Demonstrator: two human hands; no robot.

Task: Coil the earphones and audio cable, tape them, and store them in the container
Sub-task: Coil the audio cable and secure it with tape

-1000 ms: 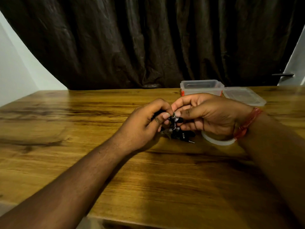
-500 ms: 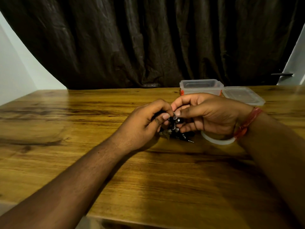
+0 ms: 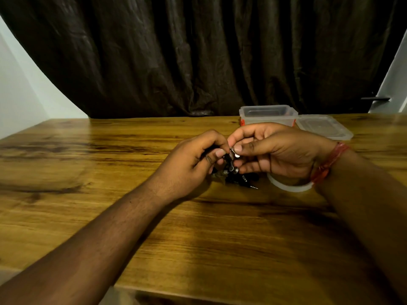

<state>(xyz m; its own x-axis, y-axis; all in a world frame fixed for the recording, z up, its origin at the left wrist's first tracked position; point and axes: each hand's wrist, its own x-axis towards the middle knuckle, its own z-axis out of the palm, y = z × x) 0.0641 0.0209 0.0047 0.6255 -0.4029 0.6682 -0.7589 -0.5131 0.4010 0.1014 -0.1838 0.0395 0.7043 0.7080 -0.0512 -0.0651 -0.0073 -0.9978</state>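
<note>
1. Two large backdrops first: dark brown curtain (image 3: 198,53) hanging across the whole back, from ten o'clock to two o'clock, with a wooden table (image 3: 110,164) spreading below it to the near edge.
2. Clear plastic container (image 3: 267,115) standing open at one o'clock on the table's far side, with its loose lid (image 3: 323,126) lying flat just beside it on the right.
3. Left hand (image 3: 187,166) reaching in from seven o'clock to the table's centre, fingers curled, thumb and forefinger pinching the dark earphones (image 3: 230,166).
4. Right hand (image 3: 275,150) coming in from four o'clock, fingers curled, thumb and forefinger pinching a small silvery piece at the top of the same bundle; red thread bracelet (image 3: 328,164) around its wrist.
5. White ring of tape (image 3: 288,187) lying flat on the table under the right wrist, partly hidden by it.
6. Earphones held between both hands at the centre, just above the wood; black audio cable (image 3: 244,179) lying on the table directly beneath, its plug pointing toward four o'clock. Cannot tell how far either is coiled.
</note>
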